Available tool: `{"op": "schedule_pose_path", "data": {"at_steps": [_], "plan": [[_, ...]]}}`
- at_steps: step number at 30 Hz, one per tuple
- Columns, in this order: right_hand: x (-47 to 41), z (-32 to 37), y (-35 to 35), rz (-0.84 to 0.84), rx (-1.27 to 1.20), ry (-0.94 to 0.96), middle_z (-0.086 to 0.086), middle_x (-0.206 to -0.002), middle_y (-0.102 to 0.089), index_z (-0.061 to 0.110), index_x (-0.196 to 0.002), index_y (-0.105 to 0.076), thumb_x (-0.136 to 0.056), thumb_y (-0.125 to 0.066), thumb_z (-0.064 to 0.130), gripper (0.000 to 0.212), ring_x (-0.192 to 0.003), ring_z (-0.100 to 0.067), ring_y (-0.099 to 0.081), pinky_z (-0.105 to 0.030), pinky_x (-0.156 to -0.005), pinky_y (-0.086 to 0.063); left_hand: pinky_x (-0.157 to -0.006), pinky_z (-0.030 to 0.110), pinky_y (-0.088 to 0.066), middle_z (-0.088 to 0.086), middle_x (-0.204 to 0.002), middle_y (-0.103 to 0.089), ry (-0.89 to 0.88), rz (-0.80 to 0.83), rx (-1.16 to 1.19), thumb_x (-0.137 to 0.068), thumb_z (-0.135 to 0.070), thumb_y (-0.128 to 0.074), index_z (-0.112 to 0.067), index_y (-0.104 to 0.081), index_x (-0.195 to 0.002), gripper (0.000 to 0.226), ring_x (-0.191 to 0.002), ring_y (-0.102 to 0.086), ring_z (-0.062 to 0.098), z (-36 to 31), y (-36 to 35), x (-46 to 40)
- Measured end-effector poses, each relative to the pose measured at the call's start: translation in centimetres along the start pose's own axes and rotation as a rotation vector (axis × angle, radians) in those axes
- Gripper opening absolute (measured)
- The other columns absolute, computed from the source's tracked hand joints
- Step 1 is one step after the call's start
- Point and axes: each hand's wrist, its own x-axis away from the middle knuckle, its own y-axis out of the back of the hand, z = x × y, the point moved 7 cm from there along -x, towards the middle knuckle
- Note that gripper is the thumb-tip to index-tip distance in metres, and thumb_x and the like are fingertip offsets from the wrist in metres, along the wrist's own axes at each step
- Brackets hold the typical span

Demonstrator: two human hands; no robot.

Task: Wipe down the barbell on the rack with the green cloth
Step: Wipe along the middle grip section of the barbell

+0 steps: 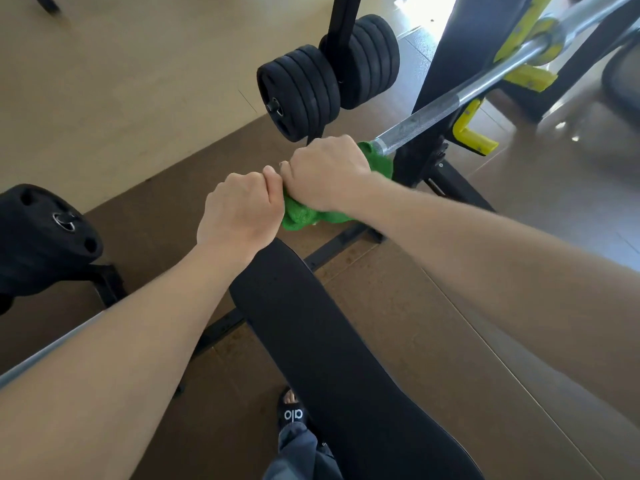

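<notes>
A silver barbell [436,112] runs from the lower left to the upper right, resting on yellow rack hooks [526,77]. The green cloth [304,216] is wrapped around the bar near its middle. My right hand [325,171] is closed over the cloth and bar. My left hand [239,211] sits right beside it, fist closed on the bar and the cloth's near edge, thumbs touching. The bar under both hands is hidden.
A black padded bench [329,341] lies below the bar. Black weight plates [301,88] hang on a rack post behind. More plates [41,233] sit on the bar's left end. A black rack upright [464,57] stands on the right. A sandalled foot [292,410] is on the brown floor.
</notes>
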Motion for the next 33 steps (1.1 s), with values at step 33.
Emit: {"op": "schedule_pose_path", "data": {"at_steps": [33], "plan": [[3.4,-4.9,-1.6,-0.658,-0.299,-0.329,0.002,-0.066,-0.057,0.018,-0.067,-0.049,-0.103,-0.036,0.029,0.04,-0.066,-0.02,-0.047,-0.035,-0.077,-0.042,-0.062,0.034,-0.04,0.009,-0.066,-0.059,-0.021,0.033,0.009,-0.11,-0.032,-0.018,-0.009,-0.064,-0.068,0.066,-0.062,-0.055,0.027,0.1,-0.3,-0.2]]}}
